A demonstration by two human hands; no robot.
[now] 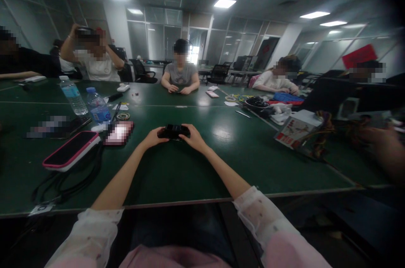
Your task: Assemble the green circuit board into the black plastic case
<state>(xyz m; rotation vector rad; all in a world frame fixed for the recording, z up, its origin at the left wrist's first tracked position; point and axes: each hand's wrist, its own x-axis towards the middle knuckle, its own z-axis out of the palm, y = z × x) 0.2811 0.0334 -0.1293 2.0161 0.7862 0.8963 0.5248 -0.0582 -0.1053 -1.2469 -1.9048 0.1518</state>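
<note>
The black device (173, 132), its long axis crosswise, is clamped at opposite ends by left hand (154, 138) and right hand (193, 137).

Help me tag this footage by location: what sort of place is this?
Probably an office or shared workroom: people sit around a big green table, with office chairs and glass partitions behind.

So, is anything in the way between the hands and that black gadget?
No, nothing that shows: the left hand and the right hand hold the black gadget, one at each end.
</note>
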